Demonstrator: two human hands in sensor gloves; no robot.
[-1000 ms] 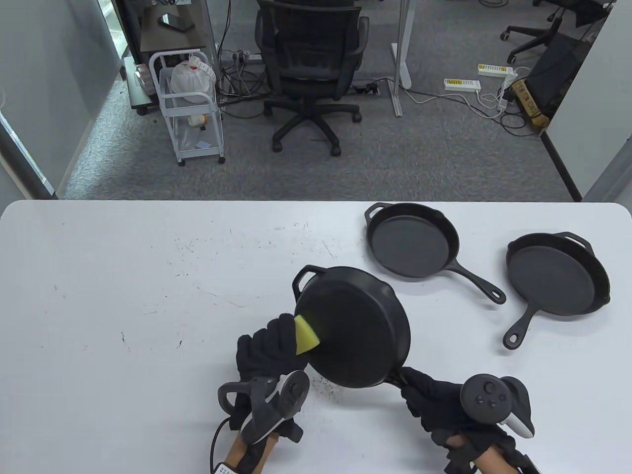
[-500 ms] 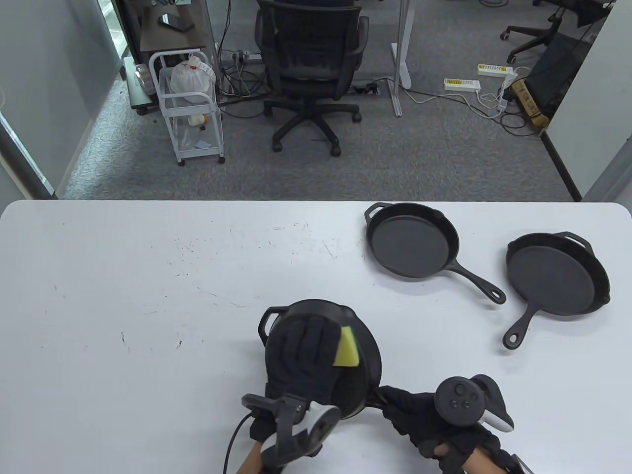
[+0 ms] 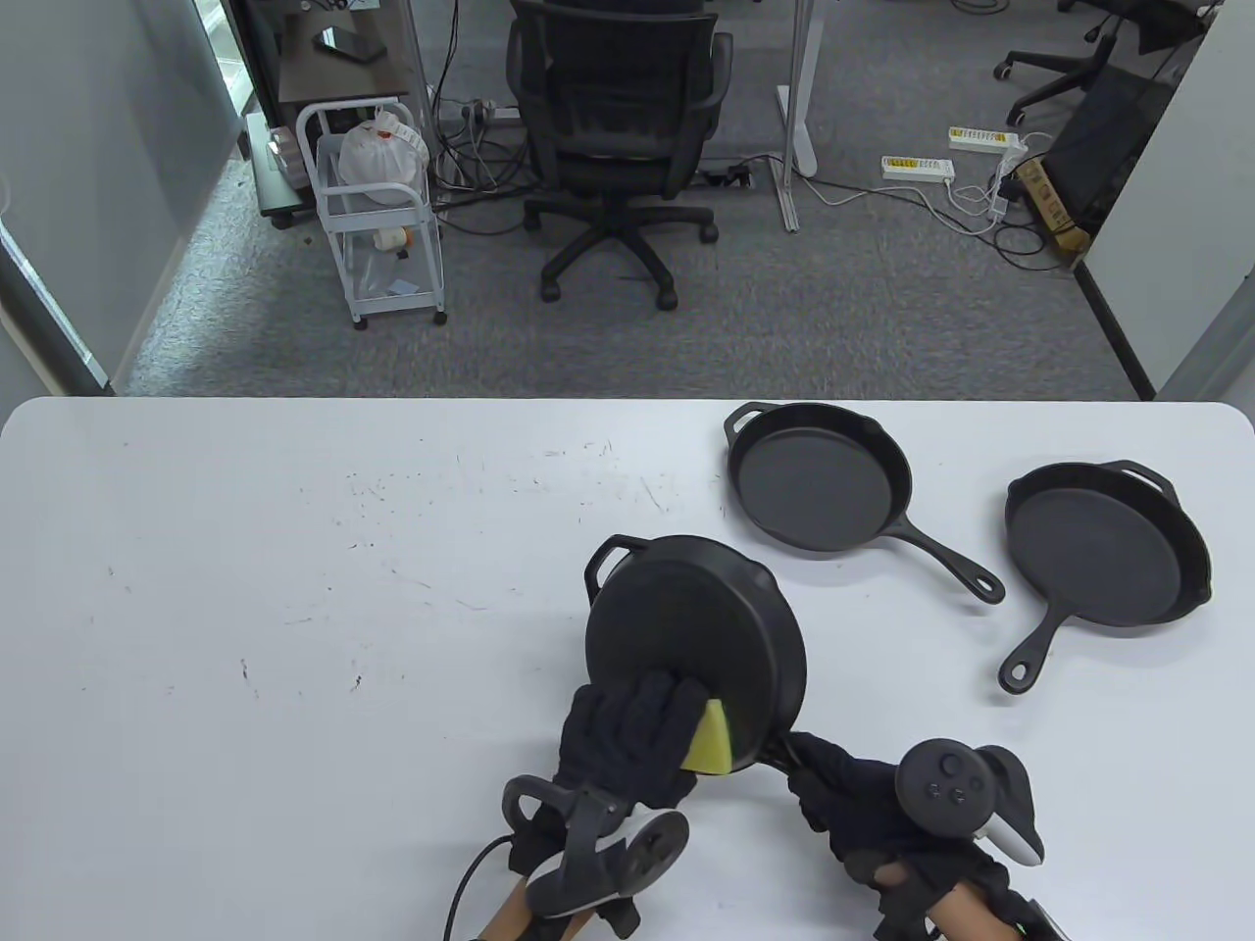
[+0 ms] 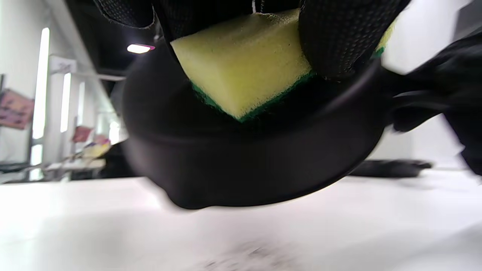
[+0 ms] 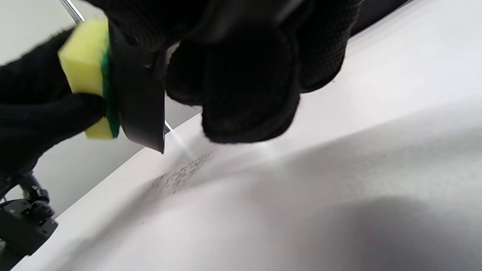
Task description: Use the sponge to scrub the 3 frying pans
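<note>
Black frying pan [image 3: 691, 652], tilted above the tabletop [image 3: 294, 588]; your right hand [image 3: 863, 799] grips its handle; your left hand [image 3: 627, 735] fingers [image 4: 339, 37] pinch the yellow sponge [image 3: 710, 740] against its underside.
</note>
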